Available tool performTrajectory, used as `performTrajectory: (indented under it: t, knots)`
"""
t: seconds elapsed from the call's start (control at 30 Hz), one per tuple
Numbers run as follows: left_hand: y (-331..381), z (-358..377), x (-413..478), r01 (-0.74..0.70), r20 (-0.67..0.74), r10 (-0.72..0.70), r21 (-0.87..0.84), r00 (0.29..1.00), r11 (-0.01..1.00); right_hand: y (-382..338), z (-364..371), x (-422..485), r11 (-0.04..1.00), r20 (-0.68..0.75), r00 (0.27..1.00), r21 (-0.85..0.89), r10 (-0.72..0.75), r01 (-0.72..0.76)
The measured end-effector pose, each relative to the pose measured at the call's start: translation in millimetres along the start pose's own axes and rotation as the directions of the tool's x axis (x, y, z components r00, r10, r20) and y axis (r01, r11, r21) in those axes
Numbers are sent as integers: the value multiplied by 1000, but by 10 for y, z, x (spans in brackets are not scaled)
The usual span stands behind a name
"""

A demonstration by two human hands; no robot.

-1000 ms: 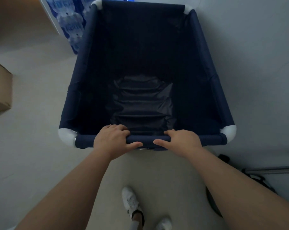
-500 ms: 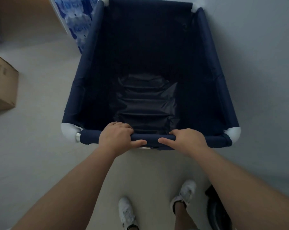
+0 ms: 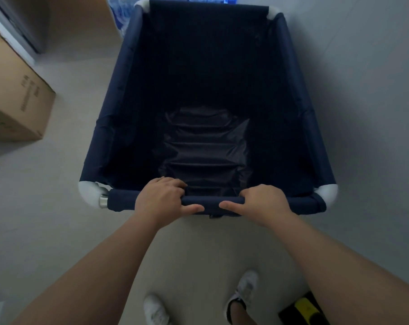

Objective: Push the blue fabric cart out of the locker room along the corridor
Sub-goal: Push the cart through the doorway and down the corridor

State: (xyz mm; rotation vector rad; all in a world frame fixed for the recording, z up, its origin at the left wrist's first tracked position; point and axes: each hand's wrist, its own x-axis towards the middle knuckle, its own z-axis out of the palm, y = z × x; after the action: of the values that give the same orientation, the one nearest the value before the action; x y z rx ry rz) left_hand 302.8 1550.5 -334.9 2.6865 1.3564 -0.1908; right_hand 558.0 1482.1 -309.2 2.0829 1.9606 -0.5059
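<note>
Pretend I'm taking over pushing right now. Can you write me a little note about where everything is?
Left hand: wrapped around the near handle bar of the blue fabric cart.
Right hand: gripping the same bar, just right of the left hand.
Cart: looks empty inside, straight in front of you.
Watch out: a cardboard box sits on the floor to the left, and packs of water bottles stand beyond the cart's far left corner.
Done: both hands are on the bar.
Left: push the cart out and along the corridor.
</note>
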Motion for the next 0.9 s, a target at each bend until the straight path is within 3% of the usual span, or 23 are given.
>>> performTrajectory:
  t: [0.23, 0.5, 0.9]
  knots:
    - [16, 11, 165, 29, 14, -29, -15, 999, 999, 227, -191, 309, 978, 145, 974, -83, -176, 189]
    - [209, 9, 233, 79, -11, -81, -85, 997, 993, 378, -303, 453, 961, 244, 946, -122, -213, 248]
    - [1035, -154, 730, 67, -25, -71, -132, 997, 989, 1269, -529, 411, 960, 280, 947, -179, -158, 213]
